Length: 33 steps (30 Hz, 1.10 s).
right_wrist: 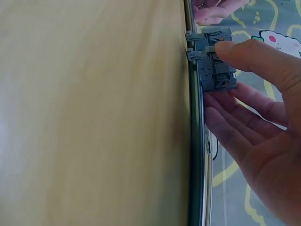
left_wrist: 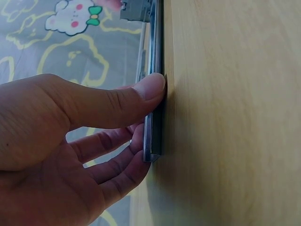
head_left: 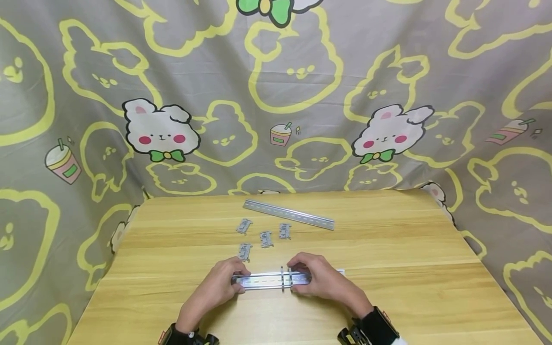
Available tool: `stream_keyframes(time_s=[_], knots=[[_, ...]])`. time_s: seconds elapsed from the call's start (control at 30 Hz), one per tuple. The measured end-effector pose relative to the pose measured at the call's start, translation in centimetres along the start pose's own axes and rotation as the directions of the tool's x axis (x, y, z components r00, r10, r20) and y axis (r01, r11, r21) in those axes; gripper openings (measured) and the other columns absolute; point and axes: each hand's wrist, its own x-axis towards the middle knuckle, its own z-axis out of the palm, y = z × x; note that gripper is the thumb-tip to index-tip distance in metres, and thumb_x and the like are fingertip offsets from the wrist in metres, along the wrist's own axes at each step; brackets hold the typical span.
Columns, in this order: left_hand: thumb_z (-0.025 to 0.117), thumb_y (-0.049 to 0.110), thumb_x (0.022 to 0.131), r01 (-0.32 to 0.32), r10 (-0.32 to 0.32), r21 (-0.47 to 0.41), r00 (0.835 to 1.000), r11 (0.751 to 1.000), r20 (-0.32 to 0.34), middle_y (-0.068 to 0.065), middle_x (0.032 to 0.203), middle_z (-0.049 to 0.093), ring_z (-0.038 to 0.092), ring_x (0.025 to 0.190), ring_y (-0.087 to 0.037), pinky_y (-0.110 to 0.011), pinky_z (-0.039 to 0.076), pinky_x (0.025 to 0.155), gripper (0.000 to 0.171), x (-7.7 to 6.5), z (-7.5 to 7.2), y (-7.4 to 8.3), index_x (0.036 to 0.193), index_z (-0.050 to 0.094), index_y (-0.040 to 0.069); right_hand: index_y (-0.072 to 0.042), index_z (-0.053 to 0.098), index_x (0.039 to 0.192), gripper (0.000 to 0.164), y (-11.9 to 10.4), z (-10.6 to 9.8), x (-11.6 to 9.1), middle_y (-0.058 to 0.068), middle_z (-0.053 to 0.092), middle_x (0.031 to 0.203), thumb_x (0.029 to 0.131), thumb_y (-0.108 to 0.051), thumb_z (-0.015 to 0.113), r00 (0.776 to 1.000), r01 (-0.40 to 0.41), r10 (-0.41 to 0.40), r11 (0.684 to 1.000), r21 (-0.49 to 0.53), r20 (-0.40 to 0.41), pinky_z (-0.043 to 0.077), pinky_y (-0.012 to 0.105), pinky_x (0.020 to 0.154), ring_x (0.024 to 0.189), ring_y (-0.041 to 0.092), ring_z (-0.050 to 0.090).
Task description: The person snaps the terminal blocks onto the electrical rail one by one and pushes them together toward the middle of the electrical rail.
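The slotted metal rail [head_left: 263,281] runs crosswise low over the wooden table [head_left: 409,249], in front of the person; whether it rests fully on the wood is hard to tell. The left hand [head_left: 222,282] pinches its left end between thumb and fingers, while the right hand [head_left: 321,278] grips the right module [head_left: 291,282] by its ends. That piece stands upright across the rail, just beside the left module [head_left: 282,282]. The rail looks light, stiff and rather slick, so its long edges near an end seem the safest hold. The grey modules look like thin, light plastic with small feet that might snap, best taken by their ends. Beyond lie four loose grey modules [head_left: 266,239] and a second rail [head_left: 289,215]. No brand, label or writing is legible on any part.
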Motion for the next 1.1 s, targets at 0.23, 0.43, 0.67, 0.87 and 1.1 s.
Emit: stream_keyframes(time_s=[0.23, 0.43, 0.67, 0.87, 1.1], knots=[[0.083, 0.001, 0.066, 0.001, -0.001, -0.004, 1.0, 1.0, 0.003, -0.001, 0.091, 0.068, 0.064, 0.084, -0.019, -0.04, 0.058, 0.077, 0.026, -0.1, -0.1, 0.0, 0.09, 0.076, 0.006, -0.003, 0.063, 0.114, 0.048, -0.3, 0.4, 0.3, 0.007, 0.068, 0.111, 0.072, -0.013, 0.083, 1.0, -0.005, 0.005, 1.0, -0.006, -0.004, 0.057, 0.034, 0.087, 0.1, 0.018, 0.066], [0.083, 0.001, 0.066, -0.002, 0.002, -0.005, 1.0, 1.0, 0.006, -0.002, 0.093, 0.068, 0.064, 0.084, -0.021, -0.041, 0.058, 0.077, 0.026, -0.2, -0.1, 0.2, 0.09, 0.076, 0.006, -0.004, 0.063, 0.115, 0.048, -0.3, 0.6, 0.4, 0.006, 0.068, 0.111, 0.072, -0.014, 0.083, 1.0, 0.003, -0.003, 1.0, -0.014, -0.01, 0.057, 0.033, 0.088, 0.1, 0.018, 0.066], [0.083, 0.001, 0.066, 0.005, -0.005, 0.002, 1.0, 1.0, 0.003, -0.002, 0.093, 0.068, 0.064, 0.085, -0.021, -0.042, 0.057, 0.078, 0.025, -0.2, -0.1, 0.2, 0.09, 0.076, 0.006, -0.005, 0.063, 0.116, 0.05, -0.5, 0.6, 0.5, 0.005, 0.068, 0.111, 0.072, -0.014, 0.084, 1.0, 0.005, -0.006, 0.999, -0.033, -0.014, 0.057, 0.035, 0.087, 0.099, 0.018, 0.066], [0.083, 0.001, 0.066, 0.002, -0.002, -0.002, 1.0, 1.0, 0.002, -0.002, 0.093, 0.068, 0.064, 0.085, -0.021, -0.041, 0.058, 0.078, 0.026, -0.2, -0.2, 0.2, 0.09, 0.076, 0.005, -0.003, 0.061, 0.123, 0.058, -0.7, 0.2, 0.4, 0.007, 0.067, 0.116, 0.073, -0.02, 0.083, 1.0, 0.015, -0.014, 0.998, -0.054, 0.007, 0.056, 0.037, 0.09, 0.103, 0.02, 0.064], [0.084, 0.002, 0.066, 0.009, -0.009, -0.004, 1.0, 1.0, 0.007, -0.001, 0.092, 0.068, 0.064, 0.085, -0.02, -0.041, 0.058, 0.078, 0.026, -0.1, -0.1, 0.1, 0.09, 0.076, 0.006, 0.0, 0.055, 0.132, 0.058, -0.5, -1.8, 1.0, 0.014, 0.063, 0.125, 0.085, -0.025, 0.076, 1.0, 0.016, -0.016, 1.0, -0.014, 0.023, 0.052, 0.043, 0.096, 0.112, 0.025, 0.06]])
